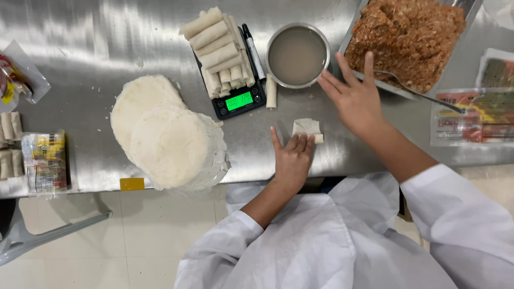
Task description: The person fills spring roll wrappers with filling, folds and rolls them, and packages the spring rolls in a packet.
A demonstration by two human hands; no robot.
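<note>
My left hand (292, 160) on folded wrapper (307, 128); right hand (354, 96) between bowl (297, 55) and filling tray (409, 40). Rolls (217, 51) on scale (238, 99), left of bowl. Wrapper stack (166, 134) far left.

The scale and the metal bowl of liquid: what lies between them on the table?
In the head view, one finished roll lies on the steel table between the scale and the metal bowl; a black pen rests along the scale's right edge.
</note>
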